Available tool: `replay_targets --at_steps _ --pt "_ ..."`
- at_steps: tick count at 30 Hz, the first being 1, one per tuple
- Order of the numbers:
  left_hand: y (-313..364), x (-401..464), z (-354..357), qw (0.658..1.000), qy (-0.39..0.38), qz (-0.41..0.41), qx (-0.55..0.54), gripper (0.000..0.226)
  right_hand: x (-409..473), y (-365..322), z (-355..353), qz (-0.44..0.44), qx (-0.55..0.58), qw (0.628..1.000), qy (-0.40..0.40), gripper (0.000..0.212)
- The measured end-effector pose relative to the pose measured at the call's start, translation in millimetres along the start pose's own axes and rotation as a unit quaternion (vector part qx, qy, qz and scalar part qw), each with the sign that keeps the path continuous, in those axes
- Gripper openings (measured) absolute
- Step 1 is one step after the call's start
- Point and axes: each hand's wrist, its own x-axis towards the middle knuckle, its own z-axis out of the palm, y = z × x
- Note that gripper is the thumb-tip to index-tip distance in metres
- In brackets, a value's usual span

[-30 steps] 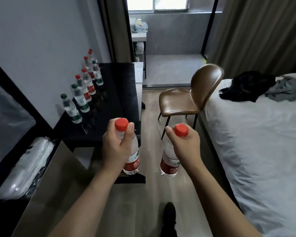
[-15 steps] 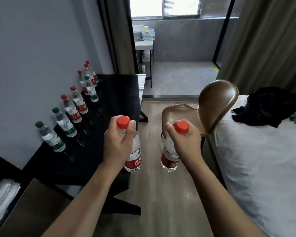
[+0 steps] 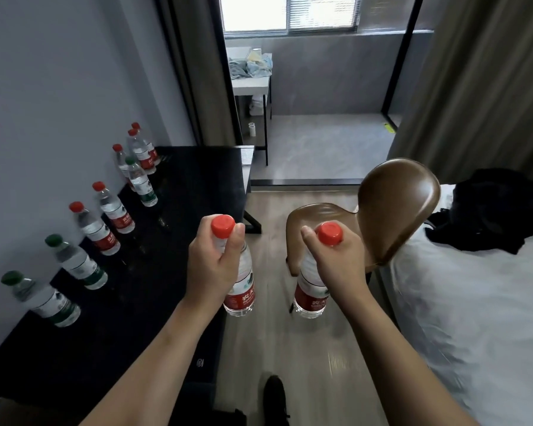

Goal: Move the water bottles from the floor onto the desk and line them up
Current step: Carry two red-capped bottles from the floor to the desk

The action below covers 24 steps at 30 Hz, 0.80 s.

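My left hand (image 3: 211, 265) grips a red-capped water bottle (image 3: 242, 290) by its neck, held upright over the right edge of the black desk (image 3: 173, 210). My right hand (image 3: 333, 265) grips a second red-capped bottle (image 3: 311, 298) by the neck, hanging above the wooden floor beside the desk. Several bottles stand in a row along the wall on the desk: green-capped ones (image 3: 42, 298) (image 3: 77, 262) nearest, red-capped ones (image 3: 94, 229) (image 3: 114, 207) further back, and more at the far end (image 3: 140, 149).
A brown chair (image 3: 382, 216) stands right of the desk, just behind my right hand. A bed with white sheets (image 3: 474, 302) and dark clothes (image 3: 493, 207) fills the right side. My shoe (image 3: 274, 395) shows on the wooden floor below. Curtains and a doorway lie ahead.
I have stepped forward along the desk; the row of bottles now lies closer and to my left. Both hands still carry their bottles at the same height.
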Motion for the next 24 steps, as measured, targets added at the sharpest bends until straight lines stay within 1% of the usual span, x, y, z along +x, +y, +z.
replay_targets --at_steps 2,6,9,11,14,18,24 --pt "-16 21 9 1.0 -0.002 -0.01 0.002 0.023 24 6 14 0.01 0.004 1.0 -0.005 0.036" --pt "-51 72 27 1.0 0.007 -0.029 0.009 0.022 77 20 51 0.021 0.004 1.0 -0.023 0.033" --pt "-74 113 39 1.0 0.007 -0.021 0.012 0.021 118 29 79 0.026 -0.014 0.999 -0.034 0.027" --pt "-89 138 45 1.0 0.01 -0.024 0.009 0.02 143 34 97 0.031 -0.02 0.998 -0.041 0.029" --pt "-108 174 55 1.0 0.021 -0.021 0.006 0.025 178 40 117 0.029 -0.015 0.998 -0.047 0.035" --pt "-129 209 65 0.999 0.025 -0.024 0.007 0.031 219 51 139 0.034 -0.019 0.998 -0.048 0.033" --pt "-168 264 93 0.999 0.02 -0.039 0.024 0.032 284 84 181 0.042 0.001 0.998 -0.051 0.033"
